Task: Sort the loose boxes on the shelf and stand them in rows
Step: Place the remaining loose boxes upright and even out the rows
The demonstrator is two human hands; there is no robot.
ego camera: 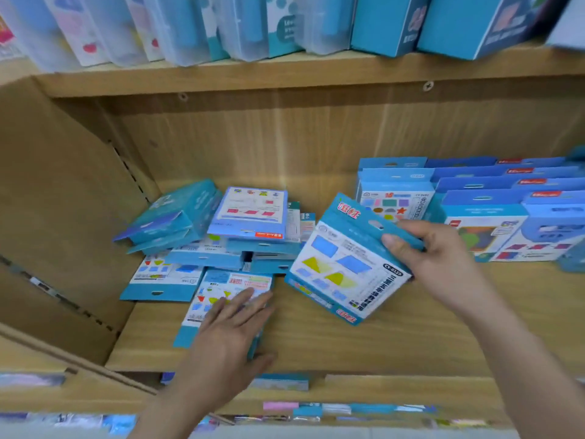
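Observation:
Several loose blue-and-white boxes (240, 229) lie in a jumbled pile on the left of the wooden shelf (395, 337). My left hand (228, 334) lies flat on the nearest flat box (221, 288), fingers straight and thumb at its right edge. My right hand (433, 258) grips a blue box with yellow and blue shapes (345, 264) by its hanger end, holding it tilted above the shelf's middle. At the right, several boxes stand upright in rows (493, 217).
The shelf's side wall (63, 201) closes the left. An upper shelf board (285, 74) carries clear cases and blue cartons overhead. A lower shelf (316, 410) with small packs shows beneath the front edge.

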